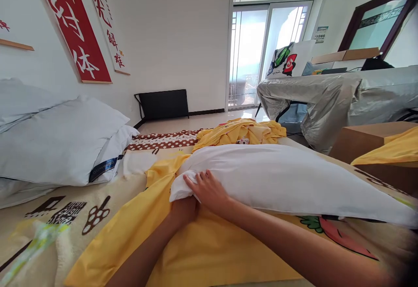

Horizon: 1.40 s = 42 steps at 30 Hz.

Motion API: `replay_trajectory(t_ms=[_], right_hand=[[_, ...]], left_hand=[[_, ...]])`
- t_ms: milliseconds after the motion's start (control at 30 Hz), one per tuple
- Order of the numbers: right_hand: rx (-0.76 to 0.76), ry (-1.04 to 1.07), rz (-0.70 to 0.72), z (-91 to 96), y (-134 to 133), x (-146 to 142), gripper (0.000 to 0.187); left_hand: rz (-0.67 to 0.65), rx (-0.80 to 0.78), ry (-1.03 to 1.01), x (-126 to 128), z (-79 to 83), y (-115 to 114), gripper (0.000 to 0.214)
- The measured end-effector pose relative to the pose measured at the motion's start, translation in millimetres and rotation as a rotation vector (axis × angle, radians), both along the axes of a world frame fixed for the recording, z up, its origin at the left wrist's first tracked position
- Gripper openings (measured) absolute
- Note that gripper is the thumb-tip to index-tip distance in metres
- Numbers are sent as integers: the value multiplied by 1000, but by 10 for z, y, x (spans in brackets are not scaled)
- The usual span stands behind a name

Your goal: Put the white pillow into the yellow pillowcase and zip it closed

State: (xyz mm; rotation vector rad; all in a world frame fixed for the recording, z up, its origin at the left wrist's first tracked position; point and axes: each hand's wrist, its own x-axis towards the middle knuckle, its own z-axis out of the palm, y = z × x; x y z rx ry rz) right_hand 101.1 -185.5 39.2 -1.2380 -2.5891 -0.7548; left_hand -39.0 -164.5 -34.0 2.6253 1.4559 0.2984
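The white pillow (281,178) lay across the yellow cloth (196,252). The right hand (209,189) pinched its near corner; whether the left hand (184,211) gripped was hidden. Holding that corner firmly seemed wise.

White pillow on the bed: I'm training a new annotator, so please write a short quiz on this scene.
1. True or false: the right hand is on the bunched end of the white pillow.
2. What colour is the fabric spread under that pillow? A) blue B) yellow C) green
3. Fill in: the stacked pillows by the wall lie to the person's ____.
Key: 1 true; 2 B; 3 left.
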Motion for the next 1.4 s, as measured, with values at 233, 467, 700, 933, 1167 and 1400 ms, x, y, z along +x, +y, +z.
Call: replay_trajectory(t_ms=[233,467,700,933,1167,1400], right_hand=[[-133,130,-2,371,285,16,47],[-201,192,107,381,415,86,46],[-398,-50,237,149,358,67,24],[-542,-95,218,118,591,-224,18],[-301,60,249,310,-37,297,57],[193,31,49,-202,-308,838,65]], left_hand=[[-213,22,61,-293,333,-148,57],[-231,170,69,-428,837,-261,41],[-163,395,129,-394,638,-180,18],[-183,448,-6,-165,686,-232,12],[-65,135,-176,-322,628,-164,9],[-95,115,-67,-285,734,-165,14]])
